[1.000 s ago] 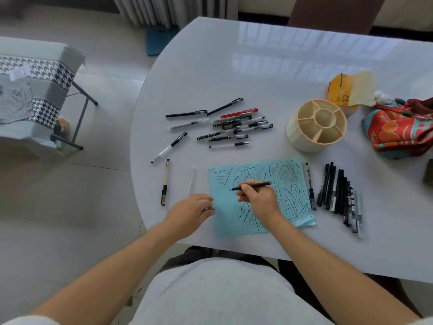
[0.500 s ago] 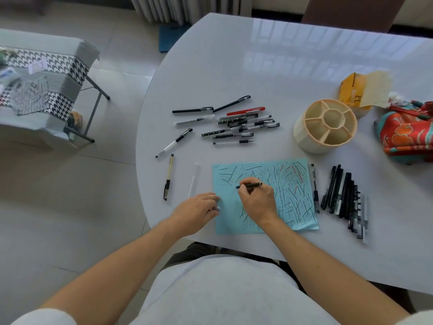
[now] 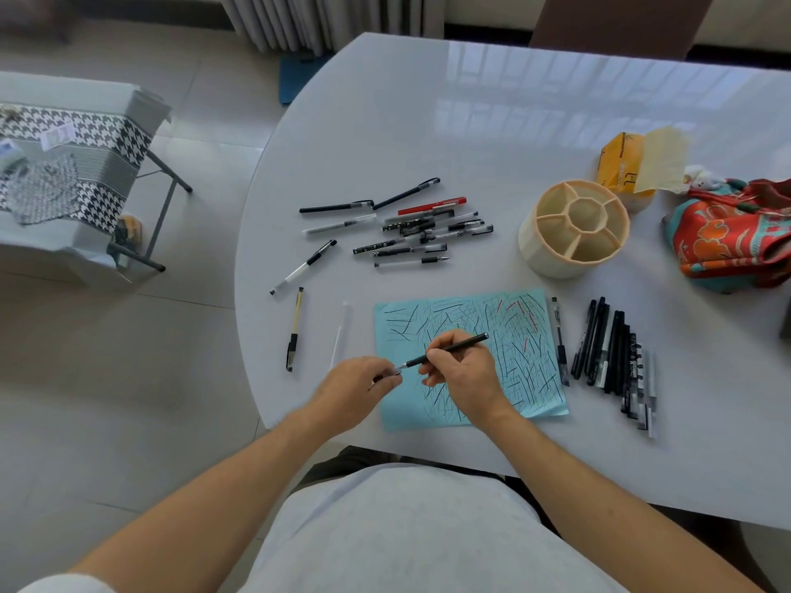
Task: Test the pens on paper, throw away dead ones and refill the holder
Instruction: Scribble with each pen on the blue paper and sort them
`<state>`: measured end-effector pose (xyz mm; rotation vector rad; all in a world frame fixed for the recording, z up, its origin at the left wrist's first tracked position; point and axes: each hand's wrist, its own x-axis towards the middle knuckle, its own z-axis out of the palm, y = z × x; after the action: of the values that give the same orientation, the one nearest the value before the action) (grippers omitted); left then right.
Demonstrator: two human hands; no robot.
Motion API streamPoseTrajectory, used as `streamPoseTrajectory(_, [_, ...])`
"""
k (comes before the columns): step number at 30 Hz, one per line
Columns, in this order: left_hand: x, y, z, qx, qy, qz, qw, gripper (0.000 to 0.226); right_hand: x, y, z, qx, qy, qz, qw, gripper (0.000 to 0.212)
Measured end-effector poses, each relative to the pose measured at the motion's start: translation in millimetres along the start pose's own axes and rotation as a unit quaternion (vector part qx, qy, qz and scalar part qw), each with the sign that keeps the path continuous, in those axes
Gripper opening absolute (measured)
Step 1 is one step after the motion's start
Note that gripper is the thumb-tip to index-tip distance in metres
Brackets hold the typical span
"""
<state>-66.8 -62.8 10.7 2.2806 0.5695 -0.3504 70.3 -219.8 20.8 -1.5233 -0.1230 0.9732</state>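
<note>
The right hand [image 3: 464, 376] grips a black pen [image 3: 445, 350] over the scribbled blue paper [image 3: 520, 336], its tip pointing left at the left hand [image 3: 357, 389]. That hand's curled fingers pinch something small and dark at the tip; what it is cannot be told. Past the paper, loose pens [image 3: 421, 231] lie scattered on the desk [image 3: 428, 122], a row of pens [image 3: 612, 357] lies to the right, and the round holder [image 3: 573, 229] stands beyond.
</note>
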Motion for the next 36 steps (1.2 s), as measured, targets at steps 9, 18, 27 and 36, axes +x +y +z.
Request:
streamPoseTrajectory(9, [3,28,-6,0.026,-0.043,0.014,0.999,0.021,-3,7,5,-0.041,-0.075,0.028,0.996,0.012])
streamPoseTrajectory(18, [-9,-3,-16,-0.065,0.102,-0.161,0.980,0.030,52,-22,27,-0.185,-0.039,0.024,0.982,0.027])
streamPoseTrajectory(27, [-15,-63,-29,0.150,0.104,-0.247,0.952,0.048,158,-57,24,-0.606,0.031,-0.169,0.777,0.038])
streamPoseTrajectory(36, [-13,-77,-29,0.141,0.092,-0.277,0.946,0.036,159,-55,12,-0.626,-0.001,-0.185,0.758,0.023])
